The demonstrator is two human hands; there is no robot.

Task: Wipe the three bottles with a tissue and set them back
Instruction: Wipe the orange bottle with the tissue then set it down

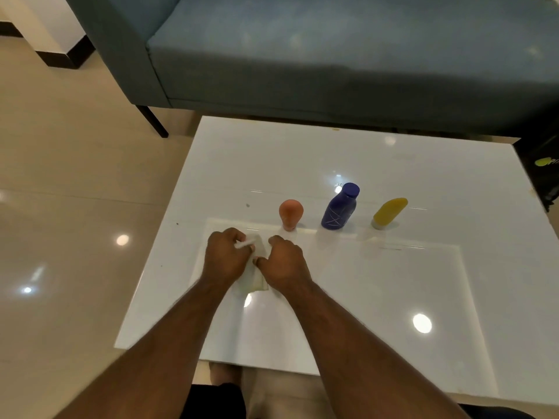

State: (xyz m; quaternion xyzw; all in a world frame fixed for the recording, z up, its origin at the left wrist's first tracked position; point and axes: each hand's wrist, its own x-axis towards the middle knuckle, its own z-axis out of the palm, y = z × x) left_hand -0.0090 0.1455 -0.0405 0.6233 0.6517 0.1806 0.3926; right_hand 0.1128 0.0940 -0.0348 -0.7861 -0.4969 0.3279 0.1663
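Three bottles stand in a row on the white table (393, 282): an orange one (291, 212) on the left, a blue one (340, 207) in the middle and a yellow one (390, 211) leaning on the right. Nearer to me, both hands are at a pale tissue pack (253, 281) that lies on the table. My left hand (225, 258) pinches a white tissue (243, 244) at the pack's far end. My right hand (286, 263) is curled on the pack's right side, thumb against it. The hands hide most of the pack. The orange bottle stands just beyond my right hand.
A blue-grey sofa (332, 55) stands right behind the table's far edge. A dark bag (541, 170) sits off the table's right corner. Glossy beige floor (75, 207) lies to the left. My knees show under the near edge.
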